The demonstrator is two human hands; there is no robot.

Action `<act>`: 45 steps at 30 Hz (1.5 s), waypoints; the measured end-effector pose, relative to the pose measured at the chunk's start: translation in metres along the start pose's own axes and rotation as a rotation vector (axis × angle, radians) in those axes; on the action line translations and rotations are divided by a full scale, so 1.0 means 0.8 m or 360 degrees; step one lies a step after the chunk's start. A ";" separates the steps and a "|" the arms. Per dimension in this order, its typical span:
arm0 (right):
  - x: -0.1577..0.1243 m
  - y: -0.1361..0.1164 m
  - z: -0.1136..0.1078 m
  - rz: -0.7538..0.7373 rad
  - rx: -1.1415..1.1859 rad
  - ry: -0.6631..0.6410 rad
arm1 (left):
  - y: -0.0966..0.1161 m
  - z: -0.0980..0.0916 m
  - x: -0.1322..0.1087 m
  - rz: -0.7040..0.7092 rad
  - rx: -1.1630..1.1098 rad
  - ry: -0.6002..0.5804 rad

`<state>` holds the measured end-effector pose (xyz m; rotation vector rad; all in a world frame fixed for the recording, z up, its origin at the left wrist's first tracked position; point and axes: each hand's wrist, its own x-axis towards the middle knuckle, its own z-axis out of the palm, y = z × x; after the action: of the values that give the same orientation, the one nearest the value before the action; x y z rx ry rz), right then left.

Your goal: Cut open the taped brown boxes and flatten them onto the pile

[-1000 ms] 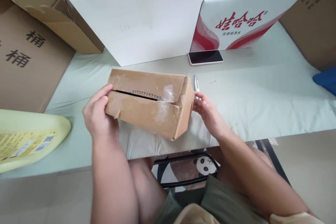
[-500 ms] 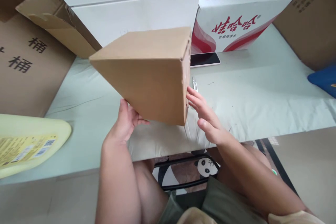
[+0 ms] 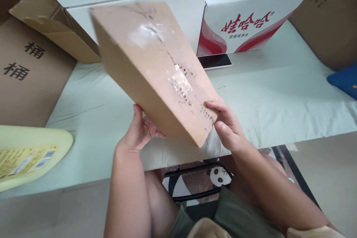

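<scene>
A brown cardboard box (image 3: 156,70) is tilted above the green-covered table, its taped face with a torn, shiny patch turned up toward me. My left hand (image 3: 141,128) supports its lower left side, thumb against the side and fingers partly hidden beneath. At the lower right end, my right hand (image 3: 227,122) grips the edge, with fingers on the taped face and the thumb at the corner. A black-screened phone (image 3: 216,61) lies on the table behind the box.
White boxes (image 3: 189,18) and a white-and-red printed carton (image 3: 245,22) line the back. Large brown cartons (image 3: 36,78) stand at the left. A yellow-green bottle (image 3: 30,152) lies front left, and a blue object (image 3: 344,83) is at the right edge.
The box has been turned, so its taped, torn face now shows and its upper end points left. My right hand has moved right and slightly down and now grips the lower end.
</scene>
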<state>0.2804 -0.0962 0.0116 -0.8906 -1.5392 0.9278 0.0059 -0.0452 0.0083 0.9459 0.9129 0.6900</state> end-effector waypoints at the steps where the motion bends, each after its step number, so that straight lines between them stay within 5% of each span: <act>1: 0.000 0.002 -0.001 0.0000 0.0025 0.0038 | -0.003 0.001 0.001 -0.0068 0.0045 -0.0038; 6: 0.003 0.011 -0.014 0.0112 -0.0042 0.0184 | -0.016 0.013 0.011 -0.0262 0.0638 0.0160; 10: 0.004 0.020 -0.019 0.0215 0.0139 0.0241 | -0.021 0.009 0.024 0.0131 0.0953 0.0650; 14: 0.005 0.023 -0.011 0.0356 0.0171 0.0109 | -0.019 -0.005 0.030 0.0626 0.0764 0.1132; 21: 0.007 0.012 -0.004 0.0262 0.0362 -0.0261 | -0.015 -0.006 0.024 0.1178 0.0437 0.1059; 25: 0.006 0.012 -0.009 0.0290 0.0380 -0.0367 | -0.012 0.002 0.019 0.1177 0.0527 0.1000; 27: 0.007 0.018 -0.013 0.0417 0.0139 -0.0130 | -0.010 0.004 0.016 0.1140 0.0523 0.0963; 31: 0.013 0.040 -0.022 0.0586 -0.0910 0.0345 | -0.009 0.007 0.012 0.1073 0.0538 0.0877; 36: 0.017 0.056 -0.027 0.0734 -0.1506 -0.0071 | -0.010 0.015 0.011 0.0998 0.0542 0.0785; 45: 0.038 0.038 -0.019 0.1183 -0.1589 -0.0122 | -0.017 0.041 0.015 0.1077 0.0460 0.0925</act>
<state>0.2930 -0.0547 -0.0021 -2.2621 -1.7606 0.6341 0.0419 -0.0538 0.0016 1.3656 1.2280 1.4902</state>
